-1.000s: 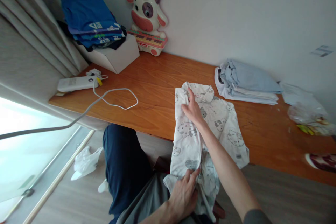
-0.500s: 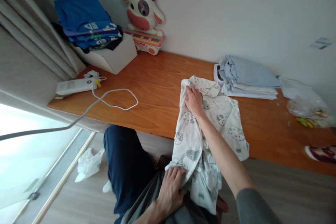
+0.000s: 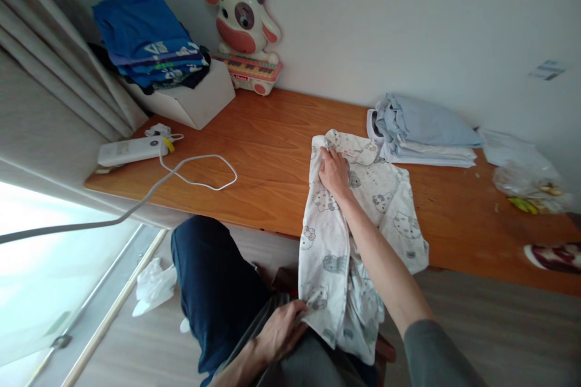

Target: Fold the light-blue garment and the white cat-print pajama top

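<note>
A white pyjama shirt (image 3: 324, 236) with grey cartoon cat prints lies partly on the wooden table and hangs over its front edge onto my lap. Its left side is folded inward over the body, and the collar points toward the wall. My right hand (image 3: 334, 174) rests on the fabric just below the collar, fingers lying on the folded strip and holding nothing between them. At the lower hem near my waist, my left hand (image 3: 284, 325) pinches the shirt's left corner between thumb and fingers. Some fingertips of that hand are hidden.
Folded light-blue clothes (image 3: 431, 127) lie just behind the shirt. A white box (image 3: 204, 97) bears a stack of blue clothes (image 3: 140, 27), beside a cow keyboard toy (image 3: 247, 24). A power strip (image 3: 131, 150) with a cable (image 3: 181, 163) lies left, a plastic bag (image 3: 526, 181) right.
My left hand has gone from lying on the hem to pinching its corner, shifting slightly left and down. The folded strip is pulled straighter. My right hand stays at the collar.
</note>
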Action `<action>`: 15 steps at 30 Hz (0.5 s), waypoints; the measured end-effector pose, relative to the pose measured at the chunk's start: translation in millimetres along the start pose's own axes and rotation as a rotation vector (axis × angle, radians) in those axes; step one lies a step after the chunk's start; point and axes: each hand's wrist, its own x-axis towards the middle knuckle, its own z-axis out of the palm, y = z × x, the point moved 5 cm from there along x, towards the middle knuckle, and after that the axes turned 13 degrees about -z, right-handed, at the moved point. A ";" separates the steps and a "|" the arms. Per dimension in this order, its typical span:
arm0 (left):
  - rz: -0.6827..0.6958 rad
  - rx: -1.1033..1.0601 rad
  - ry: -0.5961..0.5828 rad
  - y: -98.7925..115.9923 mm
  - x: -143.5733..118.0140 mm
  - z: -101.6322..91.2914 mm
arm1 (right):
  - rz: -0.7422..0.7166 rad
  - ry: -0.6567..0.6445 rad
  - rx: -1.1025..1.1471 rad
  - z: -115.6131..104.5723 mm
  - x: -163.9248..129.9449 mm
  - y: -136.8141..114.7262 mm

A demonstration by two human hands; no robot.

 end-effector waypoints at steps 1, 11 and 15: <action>-0.031 -0.002 -0.027 -3.5 -2.6 3.0 | 0.003 0.000 -0.004 0.0 -0.1 -0.1; -0.165 -0.050 0.097 -15.1 2.9 -30.2 | 0.033 -0.091 -0.058 -2.3 -0.1 -4.1; -0.167 -0.186 0.019 -16.6 1.9 -38.6 | 0.042 -0.054 -0.044 -5.1 -0.8 -5.9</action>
